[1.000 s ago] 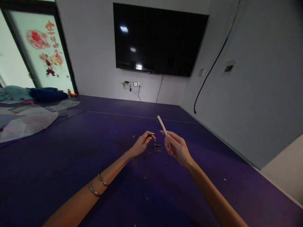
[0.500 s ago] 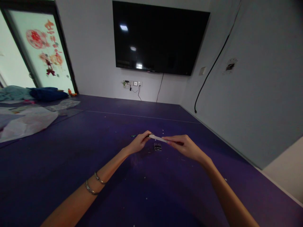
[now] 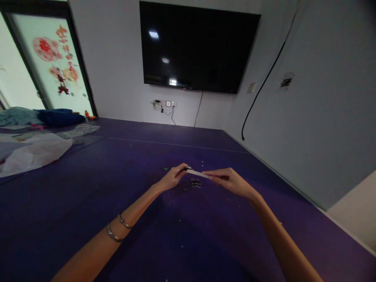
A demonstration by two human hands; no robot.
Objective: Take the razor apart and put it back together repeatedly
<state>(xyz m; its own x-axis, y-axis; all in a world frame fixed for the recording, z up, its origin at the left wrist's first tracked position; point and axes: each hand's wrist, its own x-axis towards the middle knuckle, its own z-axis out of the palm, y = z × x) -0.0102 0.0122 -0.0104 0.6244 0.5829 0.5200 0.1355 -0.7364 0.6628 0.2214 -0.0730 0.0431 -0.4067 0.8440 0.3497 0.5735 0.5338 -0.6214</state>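
Note:
A thin white strip, seen nearly edge-on, spans the gap between my hands above the purple floor. My right hand is closed on its right end, pinching it between thumb and fingers. At the other end, my left hand is closed with its fingertips on a small dark, shiny piece that meets the strip; its kind is too small to make out. Just below the strip, a small clear-and-dark case lies on the floor. Beside my left hand is a slim dark green object.
Small white bits are scattered over the purple floor. White plastic sheeting and a dark blue cloth bundle lie at the left. A television hangs on the far wall, and a black cable dangles at the right.
The strip has shifted very slightly to the right and down. More of the dark shiny piece shows at my left fingertips. Both hands stay almost in place.

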